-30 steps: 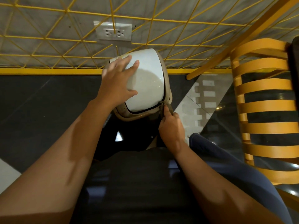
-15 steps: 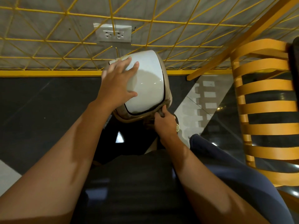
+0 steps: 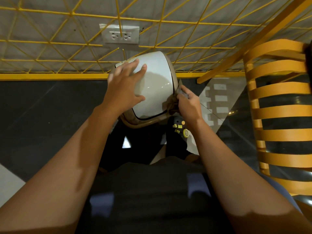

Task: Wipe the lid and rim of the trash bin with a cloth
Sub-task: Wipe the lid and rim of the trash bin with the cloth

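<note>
A small trash bin stands against the wall below me, with a glossy white lid [image 3: 154,88] set in a beige rim [image 3: 145,123]. My left hand [image 3: 125,86] lies flat on the left part of the lid, fingers spread. My right hand [image 3: 188,105] is closed on a crumpled brown-grey cloth [image 3: 175,103] and presses it against the right side of the rim. Most of the cloth is hidden by my fingers, and the bin's body is hidden under the lid.
A yellow wire grid [image 3: 152,21] covers the grey wall, with a white double socket [image 3: 120,35] above the bin. An orange slatted chair [image 3: 280,105] stands close on the right. My black shoe with yellow charms [image 3: 179,130] is on the dark floor beside the bin.
My right hand with the cloth has slid from the rim's front right corner up along its right side. My left hand stays on the lid.
</note>
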`<action>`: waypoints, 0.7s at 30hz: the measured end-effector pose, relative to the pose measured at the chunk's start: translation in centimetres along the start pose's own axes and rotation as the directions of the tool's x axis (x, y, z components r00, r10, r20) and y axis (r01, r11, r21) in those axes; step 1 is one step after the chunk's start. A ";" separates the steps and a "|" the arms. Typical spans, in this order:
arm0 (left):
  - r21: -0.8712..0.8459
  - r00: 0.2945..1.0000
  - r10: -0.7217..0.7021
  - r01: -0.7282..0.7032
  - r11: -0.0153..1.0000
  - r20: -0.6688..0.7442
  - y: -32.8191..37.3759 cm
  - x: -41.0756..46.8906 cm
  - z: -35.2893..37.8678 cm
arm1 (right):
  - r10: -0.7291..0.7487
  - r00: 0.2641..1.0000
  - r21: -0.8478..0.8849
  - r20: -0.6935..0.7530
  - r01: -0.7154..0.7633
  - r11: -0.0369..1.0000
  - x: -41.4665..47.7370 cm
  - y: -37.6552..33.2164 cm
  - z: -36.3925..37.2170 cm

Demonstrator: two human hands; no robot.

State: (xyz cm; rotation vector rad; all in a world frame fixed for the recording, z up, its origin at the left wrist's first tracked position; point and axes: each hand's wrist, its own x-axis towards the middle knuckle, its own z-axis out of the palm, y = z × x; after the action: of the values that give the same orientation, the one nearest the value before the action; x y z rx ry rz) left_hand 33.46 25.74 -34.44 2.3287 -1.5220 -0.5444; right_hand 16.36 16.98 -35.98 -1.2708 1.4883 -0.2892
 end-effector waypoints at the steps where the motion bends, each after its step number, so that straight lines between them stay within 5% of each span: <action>1: -0.006 1.000 0.000 0.000 1.000 0.000 0.0 0.0 0.0 | 0.011 1.000 0.013 0.003 -0.011 1.000 -0.1 0.2 -0.2; 5: -0.021 1.000 -0.001 0.000 1.000 -0.003 0.1 -0.1 0.0 | 0.061 0.997 0.056 0.039 -0.063 0.996 0.1 0.4 -0.4; 11: -0.010 1.000 -0.003 0.003 1.000 0.009 0.0 -0.1 -0.3 | -0.099 0.995 -0.002 0.009 0.099 0.995 -0.1 -1.6 0.2; 21: 0.076 0.995 0.057 -0.064 0.995 0.081 -0.6 0.1 -1.6 | 0.045 0.996 -0.025 0.072 -0.044 0.999 -2.1 0.9 0.6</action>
State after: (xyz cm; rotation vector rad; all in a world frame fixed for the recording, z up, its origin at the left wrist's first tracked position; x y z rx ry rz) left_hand 34.70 25.96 -33.29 2.3355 -1.6728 -0.5780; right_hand 15.98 19.28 -35.76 -1.2522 1.4602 -0.1951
